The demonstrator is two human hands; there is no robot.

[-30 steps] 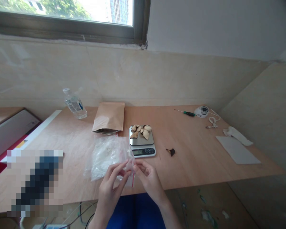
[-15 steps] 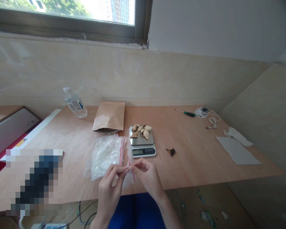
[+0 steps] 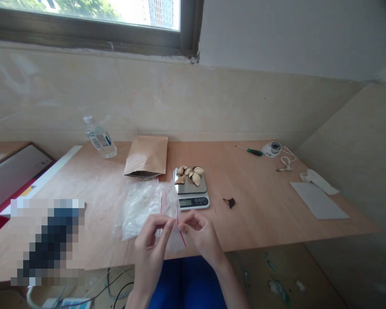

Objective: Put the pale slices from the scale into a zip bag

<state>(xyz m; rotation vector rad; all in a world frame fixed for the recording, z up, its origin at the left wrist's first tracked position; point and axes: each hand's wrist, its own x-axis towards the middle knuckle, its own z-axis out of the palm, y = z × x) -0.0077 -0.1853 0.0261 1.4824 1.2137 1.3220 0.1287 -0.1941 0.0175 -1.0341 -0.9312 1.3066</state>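
- We have both hands at the near side of the bench (image 3: 260, 214), each drawn narrow to a fingertip pinch on one clear bag (image 3: 175, 245), the left hand (image 3: 152, 238) on one side of its red line and the right hand (image 3: 203, 238) just across from it
- We seem to pinch with the fingertips because the film is thin and slippery, and meeting close together gives us control of the edge by that line; how firmly each side is gripped we cannot tell
- Our bag sits over the near edge of the bench, in front of our blue-clad knees (image 3: 193, 279), which probably lets our forearms come in low from both sides
- More clear bags (image 3: 138, 219) lie flat and overlapping beside our left hand, handy to reach
- Just beyond the hands stands the scale (image 3: 194, 203), its display turned toward us, likely for easy reading, though the digits are too small to make out
- Pale dried pieces (image 3: 196, 179) rest on its metal plate, so that their weight bears on it
- Behind the bags, a brown pouch (image 3: 148, 155) lies with its open mouth facing us, which should make its inside easy to get at
- A dark scrap (image 3: 230, 203) lies apart on the bench, right of the scale
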